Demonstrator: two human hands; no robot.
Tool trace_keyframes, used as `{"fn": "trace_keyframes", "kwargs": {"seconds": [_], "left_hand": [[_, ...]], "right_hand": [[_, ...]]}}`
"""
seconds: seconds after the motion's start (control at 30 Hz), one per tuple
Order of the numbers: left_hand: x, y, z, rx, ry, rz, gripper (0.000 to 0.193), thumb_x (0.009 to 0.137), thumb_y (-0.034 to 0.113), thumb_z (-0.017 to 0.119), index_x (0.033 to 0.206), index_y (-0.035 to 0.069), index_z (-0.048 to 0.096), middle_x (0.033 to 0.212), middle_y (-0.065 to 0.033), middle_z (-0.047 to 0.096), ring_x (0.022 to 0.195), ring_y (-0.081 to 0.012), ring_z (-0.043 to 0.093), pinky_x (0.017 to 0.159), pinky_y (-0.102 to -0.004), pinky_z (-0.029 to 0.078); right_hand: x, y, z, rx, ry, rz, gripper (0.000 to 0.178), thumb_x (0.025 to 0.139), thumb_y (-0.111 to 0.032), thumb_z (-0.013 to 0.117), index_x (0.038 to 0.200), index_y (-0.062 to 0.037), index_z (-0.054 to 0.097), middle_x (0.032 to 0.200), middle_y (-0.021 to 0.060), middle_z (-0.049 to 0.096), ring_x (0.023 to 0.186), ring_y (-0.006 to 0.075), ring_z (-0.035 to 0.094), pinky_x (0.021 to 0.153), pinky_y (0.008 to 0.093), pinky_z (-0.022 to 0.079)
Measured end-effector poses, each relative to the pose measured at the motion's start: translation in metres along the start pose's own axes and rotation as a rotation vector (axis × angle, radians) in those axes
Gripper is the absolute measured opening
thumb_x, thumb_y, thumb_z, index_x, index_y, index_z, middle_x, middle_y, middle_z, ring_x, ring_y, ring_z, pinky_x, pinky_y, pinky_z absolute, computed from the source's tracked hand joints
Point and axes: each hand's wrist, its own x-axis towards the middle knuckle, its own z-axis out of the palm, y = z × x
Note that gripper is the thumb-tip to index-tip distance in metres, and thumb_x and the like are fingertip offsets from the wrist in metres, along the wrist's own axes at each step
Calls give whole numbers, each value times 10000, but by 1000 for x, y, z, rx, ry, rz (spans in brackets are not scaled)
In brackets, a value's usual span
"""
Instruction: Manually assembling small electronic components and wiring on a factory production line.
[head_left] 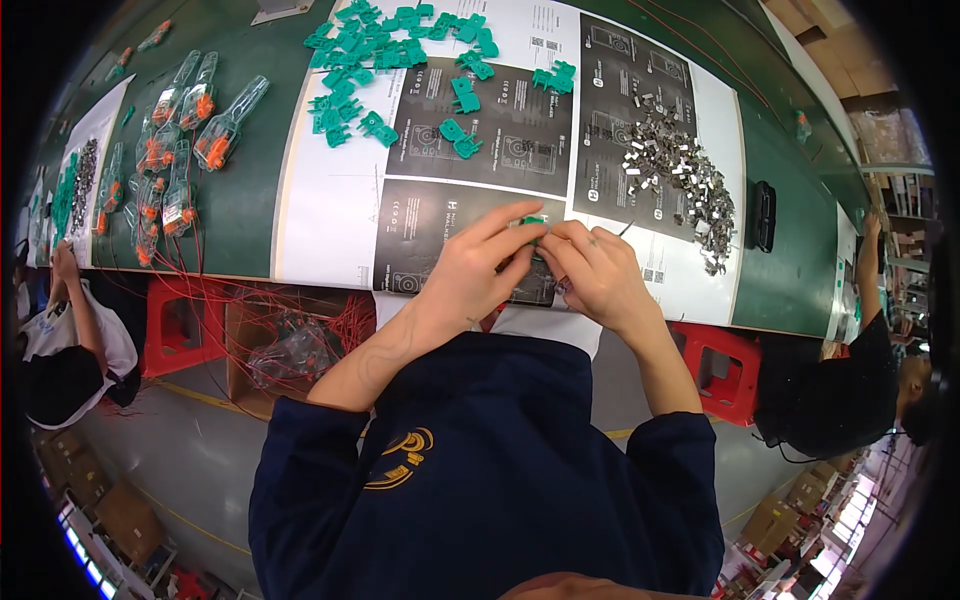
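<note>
Fingertips cover most of the green part point(535, 227), which sits between the two hands above the printed sheet point(325, 215), near the surface's point(790, 285) front edge; only a bit of its green shows. The left hand point(487, 252) is nearly closed, fingers bent and tips pinching it. The right hand point(598, 268) meets it from the other side, also drawn into a pinch; its thumb is hard to make out.

The metal clips point(690, 180) overlap in a heap to the right, too tangled to tell apart, and the green parts point(350, 60) at the far left of the sheet pile over each other, some cut off by the top of the view. Glare blurs what lies inside the clear tubes point(225, 130) with orange ends. Forearms partly hide the box point(262, 345) of red wires below.

The sheet's left edge stands well apart from the left hand, leaving open room there. More open sheet separates the hands from the nearest green parts and from the clips. Past the sheet's right edge lies a black object point(765, 216), its kind unclear. Co-workers at both sides are cropped by the dark rim.
</note>
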Motion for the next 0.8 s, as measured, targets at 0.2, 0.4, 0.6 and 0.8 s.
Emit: {"fn": "trace_keyframes", "kwargs": {"seconds": [0.2, 0.4, 0.6, 0.8], "left_hand": [[2, -4, -4, 10, -69, 50, 209, 774, -36, 669, 982, -21, 650, 1189, -133, 614, 836, -283, 658, 708, -353, 546], [5, -4, -11, 149, -98, 162, 151, 744, -25, 689, 893, -18, 665, 1176, -112, 619, 878, -267, 608, 764, -345, 523], [1, -4, -6, 84, -74, 142, 110, 736, -17, 699, 842, -21, 668, 1154, -103, 626, 906, -265, 576, 785, -348, 511], [0, -4, -6, 100, -85, 143, 110, 733, -21, 702, 839, -15, 674, 1127, -103, 636, 914, -268, 576, 783, -350, 512]], "right_hand": [[-2, -1, -1, 10, 31, 17, 288, 708, -5, 717, 974, -22, 609, 936, 69, 587, 628, 238, 555, 562, 342, 448], [5, -3, -17, -6, -70, 15, 244, 734, -21, 719, 956, -30, 617, 904, 65, 588, 621, 246, 563, 560, 345, 453], [18, 4, -23, 294, -148, 204, 116, 790, -59, 711, 879, -8, 658, 814, 71, 601, 614, 223, 577, 556, 317, 454], [35, 23, -23, 661, -493, 621, 124, 825, -102, 695, 858, 15, 714, 706, 47, 651, 623, 96, 552, 567, 271, 440]]}}
